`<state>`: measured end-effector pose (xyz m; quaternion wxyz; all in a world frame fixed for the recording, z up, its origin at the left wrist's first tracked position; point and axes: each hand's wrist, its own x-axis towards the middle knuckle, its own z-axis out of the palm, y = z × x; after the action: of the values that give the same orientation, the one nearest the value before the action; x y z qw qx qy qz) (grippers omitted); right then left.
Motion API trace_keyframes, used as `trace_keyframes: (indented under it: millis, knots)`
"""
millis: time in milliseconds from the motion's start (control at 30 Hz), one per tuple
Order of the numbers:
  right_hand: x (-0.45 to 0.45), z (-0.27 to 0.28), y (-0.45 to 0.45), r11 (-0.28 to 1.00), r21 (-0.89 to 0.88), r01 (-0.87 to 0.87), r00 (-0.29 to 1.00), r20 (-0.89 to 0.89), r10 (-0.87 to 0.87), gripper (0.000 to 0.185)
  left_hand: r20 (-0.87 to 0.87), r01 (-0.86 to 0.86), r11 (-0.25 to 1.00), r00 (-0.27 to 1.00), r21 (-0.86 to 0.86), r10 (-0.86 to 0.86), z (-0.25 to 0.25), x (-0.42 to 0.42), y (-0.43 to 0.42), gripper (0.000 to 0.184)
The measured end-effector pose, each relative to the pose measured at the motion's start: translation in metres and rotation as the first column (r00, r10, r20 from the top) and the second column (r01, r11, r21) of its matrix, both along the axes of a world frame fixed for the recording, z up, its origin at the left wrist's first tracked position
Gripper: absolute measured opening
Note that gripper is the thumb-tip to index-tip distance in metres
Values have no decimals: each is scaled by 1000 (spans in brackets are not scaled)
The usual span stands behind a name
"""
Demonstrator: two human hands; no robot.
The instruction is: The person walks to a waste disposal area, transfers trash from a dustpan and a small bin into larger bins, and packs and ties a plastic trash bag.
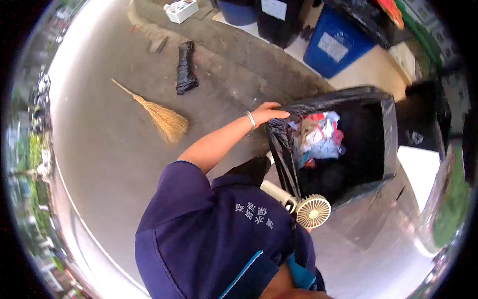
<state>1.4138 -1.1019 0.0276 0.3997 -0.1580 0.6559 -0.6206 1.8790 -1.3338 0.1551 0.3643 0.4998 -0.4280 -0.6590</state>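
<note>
My left hand [271, 113], with a light bracelet at the wrist, grips the near corner of a black plastic bag [390, 134] that lines a large open bin. Crumpled red, white and pale blue waste [321, 134] lies inside, toward the left side of the bag. A cream round fan [313, 211] is in front of my dark blue shirt, beside the bin's lower edge. Just below the fan a small patch of skin shows, perhaps my right hand; its fingers are hidden.
A straw broom [162, 117] and a bundled black bag [186, 70] lie on the grey ground. Blue bins [333, 45] and dark bins [281, 22] stand behind, near a white box [181, 11]. A white panel [420, 172] is right of the open bin.
</note>
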Motion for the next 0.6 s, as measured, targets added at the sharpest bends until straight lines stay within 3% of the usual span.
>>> trace_keyframes:
  millis: [67,200,267,333,400,467,500,567,600]
  knots:
    - [5,-8,3,1000,14,-9,1000,-8,9,50,-22,-24,999,999,-47,23,-30,5,3,98]
    - [5,-32,-1,998,29,-59,997,-52,60,53,-206,-109,993,971,55,118,-94,-3,55,92]
    - [-23,-47,-12,992,32,-124,984,-127,127,54,-245,-206,976,945,71,218,-112,-14,79,86]
    - [-40,-44,-12,978,82,-193,947,-244,207,55,-341,-158,974,917,163,205,-115,11,133,75]
    - [-29,5,-26,949,123,-290,877,-363,315,55,-383,-183,927,871,327,307,-117,8,176,65]
    - [-52,39,-72,913,55,-404,739,-568,361,52,-478,-263,918,792,297,381,-115,-20,203,57]
    - [-43,59,-94,878,100,-467,668,-611,425,48,-428,-280,883,793,377,434,-100,-15,216,50]
    - [43,88,-130,800,198,-566,574,-602,555,46,-451,-319,872,759,372,470,-127,51,243,47]
    - [123,97,-145,757,216,-617,437,-706,557,45,-472,-359,859,724,363,503,-149,105,264,45]
